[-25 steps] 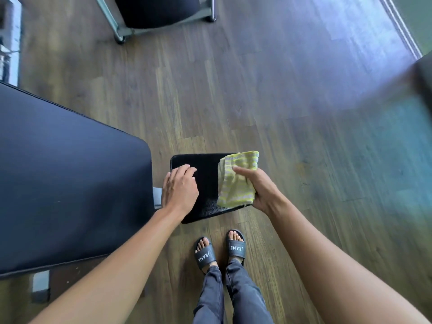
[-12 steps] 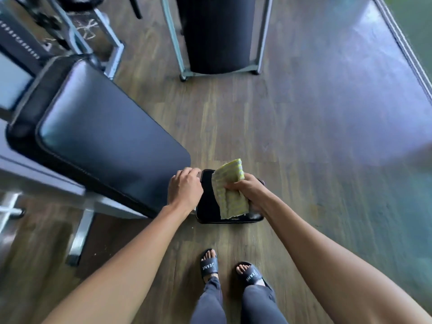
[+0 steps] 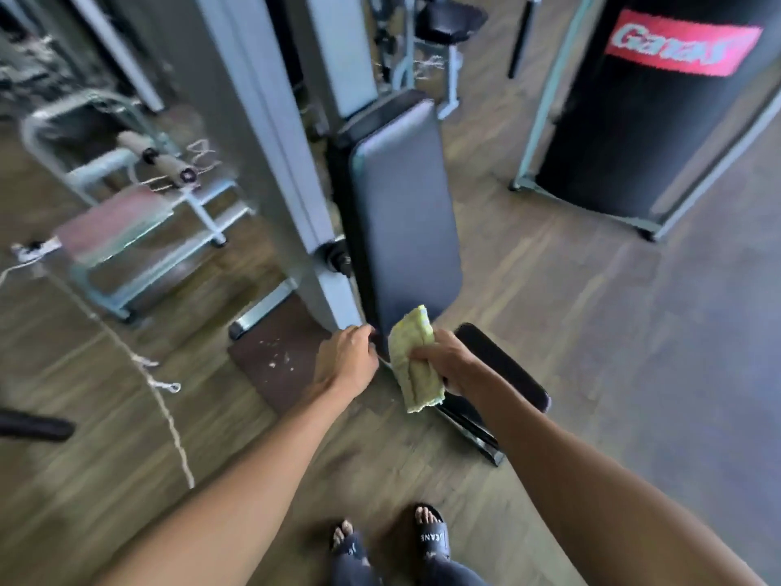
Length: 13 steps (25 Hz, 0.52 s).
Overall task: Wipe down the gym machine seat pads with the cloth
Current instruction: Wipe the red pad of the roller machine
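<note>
A long dark back pad (image 3: 401, 213) slopes away from me on its pale metal frame. Below it lies the small black seat pad (image 3: 503, 370), partly hidden by my right forearm. My right hand (image 3: 443, 361) grips a folded yellow-green cloth (image 3: 416, 357), which hangs just above the seat pad's near end. My left hand (image 3: 346, 359) hovers at the gap between the two pads, fingers curled; whether it touches the frame I cannot tell.
A grey upright post (image 3: 270, 154) stands left of the bench. A black punching bag (image 3: 659, 103) in a frame stands at the back right. Another machine (image 3: 126, 196) and a rope (image 3: 139, 365) on the wooden floor lie to the left. My sandalled feet (image 3: 389, 539) are at the bottom.
The view has lifted and swung, so the whole back pad and the room behind show. The cloth has come up off the seat pad in my right hand; my left hand left the pad's edge.
</note>
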Each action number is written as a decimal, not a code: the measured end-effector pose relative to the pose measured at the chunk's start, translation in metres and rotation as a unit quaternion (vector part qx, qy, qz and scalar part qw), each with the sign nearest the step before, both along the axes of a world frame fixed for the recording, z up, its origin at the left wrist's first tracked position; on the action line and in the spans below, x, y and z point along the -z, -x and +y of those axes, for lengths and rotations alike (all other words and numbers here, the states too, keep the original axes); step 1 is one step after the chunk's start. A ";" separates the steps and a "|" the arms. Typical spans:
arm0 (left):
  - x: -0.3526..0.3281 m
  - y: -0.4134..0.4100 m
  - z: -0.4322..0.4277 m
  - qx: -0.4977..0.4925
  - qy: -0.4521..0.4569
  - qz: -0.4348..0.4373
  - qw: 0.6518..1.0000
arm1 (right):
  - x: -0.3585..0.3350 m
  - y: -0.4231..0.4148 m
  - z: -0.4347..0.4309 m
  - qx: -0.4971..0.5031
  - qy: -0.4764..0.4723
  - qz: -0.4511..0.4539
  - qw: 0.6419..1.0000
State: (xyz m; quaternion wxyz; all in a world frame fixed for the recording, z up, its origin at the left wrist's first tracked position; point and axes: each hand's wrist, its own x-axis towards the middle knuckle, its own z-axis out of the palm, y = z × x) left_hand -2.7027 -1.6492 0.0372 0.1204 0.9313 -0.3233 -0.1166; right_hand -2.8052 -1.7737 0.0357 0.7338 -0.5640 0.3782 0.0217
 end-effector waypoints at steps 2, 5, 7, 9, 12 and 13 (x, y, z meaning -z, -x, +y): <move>-0.011 0.000 0.041 -0.055 -0.013 -0.029 0.998 | -0.006 -0.018 0.032 -0.059 0.023 0.003 0.998; -0.020 0.000 0.099 -0.121 -0.010 -0.042 0.992 | -0.011 -0.040 0.081 -0.138 0.064 -0.001 0.988; -0.024 0.004 0.144 -0.162 -0.003 -0.044 0.986 | -0.014 -0.050 0.122 -0.186 0.064 -0.004 0.980; -0.025 0.011 0.189 -0.195 0.011 -0.031 0.980 | -0.020 -0.054 0.163 -0.217 0.058 -0.005 0.975; -0.028 0.026 0.258 -0.252 0.024 -0.015 0.967 | -0.031 -0.049 0.230 -0.257 0.045 -0.015 0.965; -0.029 0.033 0.283 -0.270 0.022 -0.012 0.963 | -0.033 -0.046 0.254 -0.273 0.045 -0.016 0.961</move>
